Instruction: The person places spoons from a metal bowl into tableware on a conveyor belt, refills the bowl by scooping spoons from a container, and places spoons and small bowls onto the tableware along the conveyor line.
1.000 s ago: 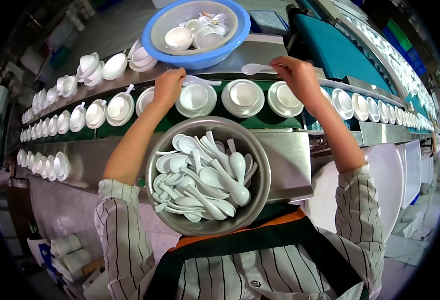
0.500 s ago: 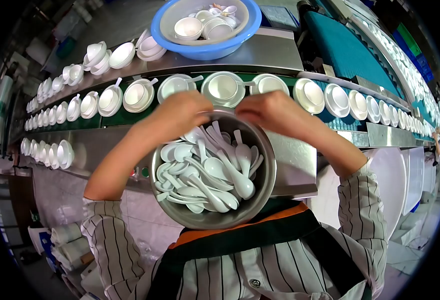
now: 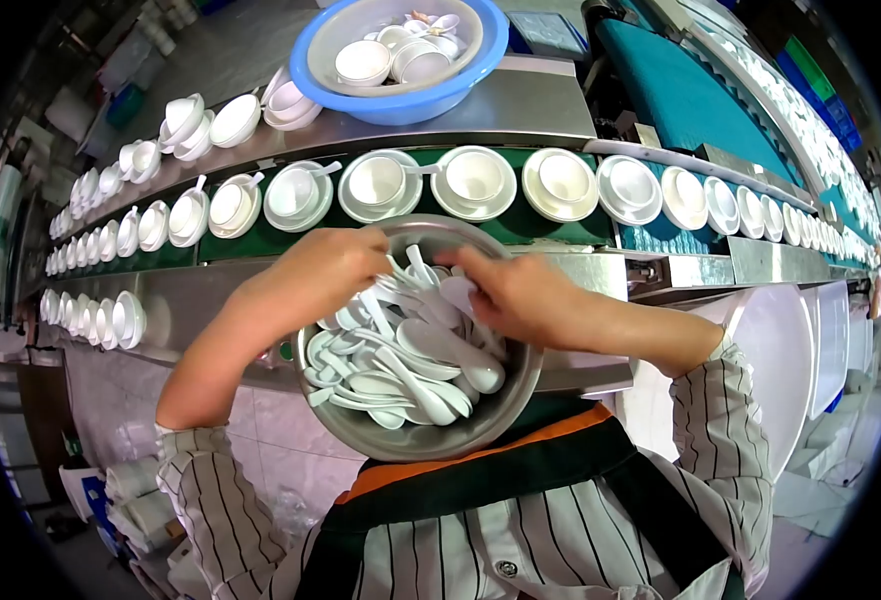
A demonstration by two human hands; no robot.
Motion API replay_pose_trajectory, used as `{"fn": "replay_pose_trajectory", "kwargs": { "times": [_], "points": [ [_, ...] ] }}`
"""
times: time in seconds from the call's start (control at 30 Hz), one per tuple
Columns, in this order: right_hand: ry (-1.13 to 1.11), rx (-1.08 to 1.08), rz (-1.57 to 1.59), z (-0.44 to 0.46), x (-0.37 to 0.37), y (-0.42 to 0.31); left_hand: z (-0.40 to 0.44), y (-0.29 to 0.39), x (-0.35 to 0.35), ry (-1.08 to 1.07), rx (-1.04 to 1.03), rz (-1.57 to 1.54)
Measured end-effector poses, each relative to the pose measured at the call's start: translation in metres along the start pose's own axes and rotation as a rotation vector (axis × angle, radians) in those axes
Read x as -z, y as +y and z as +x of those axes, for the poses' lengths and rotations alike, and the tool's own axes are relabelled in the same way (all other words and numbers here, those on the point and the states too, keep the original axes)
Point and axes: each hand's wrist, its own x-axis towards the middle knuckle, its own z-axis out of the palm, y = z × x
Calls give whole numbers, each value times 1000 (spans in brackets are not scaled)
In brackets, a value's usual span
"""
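Observation:
A steel bowl [image 3: 322,420] in front of my body holds a heap of white spoons [image 3: 405,375]. My left hand [image 3: 332,268] is over its far left side, with fingers closed at a spoon handle; the fingertips are partly hidden. Over the far right side is my right hand [image 3: 525,292], index finger stretched out and thumb apart, reaching among the spoons. Some spoons lie hidden under this hand. Just beyond the bowl, a row of white bowls on saucers stands on a green conveyor belt [image 3: 415,212]. A spoon rests in the cup-and-saucer set [image 3: 375,185] nearest my left hand.
A blue basin [image 3: 500,50] holding a paler basin of white bowls stands on the steel ledge [image 3: 550,95] behind the belt. More stacked bowls [image 3: 235,120] line that ledge at left. A teal conveyor [image 3: 680,95] runs off at upper right. Stacked bowls [image 3: 125,318] stand at near left.
Both hands have come back from beside the sets on the belt and down to the spoons in the steel bowl. The row of sets has shifted to the right.

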Motion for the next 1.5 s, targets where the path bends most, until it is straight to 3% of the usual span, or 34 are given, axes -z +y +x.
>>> {"fn": "replay_pose_trajectory", "kwargs": {
  "times": [0.07, 0.13, 0.2, 0.33, 0.37, 0.47, 0.5, 0.63, 0.73, 0.83, 0.9, 1.0, 1.03, 1.1, 1.2, 1.27, 1.33, 1.4, 1.5],
  "points": [
    [222, -32, 241, 2, 7, 9, 0, -1, 8, 90, -13, -164],
    [353, -94, 390, 6, 32, 19, 2, -4, 23, -3, 63, -242],
    [621, -28, 87, 18, 49, 57, 6, -15, 35, -91, 106, -350],
    [543, -180, -588, 51, 58, 142, 19, -53, 41, 22, 342, -715],
    [490, -204, -743, 59, 48, 159, 27, -62, 36, 154, 345, -695],
    [249, -212, -821, 76, 17, 178, 49, -94, 13, 422, 337, -484],
    [172, -184, -717, 80, 11, 178, 58, -112, -1, 485, 341, -325],
    [481, 62, -569, 75, 9, 138, 78, -137, -36, 691, 220, 133],
    [395, 192, -297, 63, 20, 73, 81, -151, -46, 712, 156, 243],
    [219, 323, -310, 54, -5, 28, 85, -164, -53, 625, 150, 335],
    [15, 192, -424, 53, -30, 15, 82, -166, -52, 552, 206, 266],
    [80, 289, -409, 55, -39, 13, 67, -170, -44, 471, 221, 271],
    [-17, 236, -400, 55, -33, 11, 59, -168, -40, 470, 208, 323],
    [-54, 203, -246, 52, -19, 6, 45, -154, -31, 541, 172, 333],
    [6, 162, 65, 46, -2, 11, 26, -91, -12, 574, 180, 35],
    [-20, 19, 368, 43, 16, 21, 14, -44, 1, 384, 192, -124],
    [115, -101, 724, 44, 27, 35, 4, -29, -7, 231, -29, 53],
    [362, -65, 927, 53, 37, 64, 1, -14, -21, 144, -91, 114],
    [694, -96, 972, 84, 32, 113, 5, -9, -42, 76, -84, 246]
  ]
}}
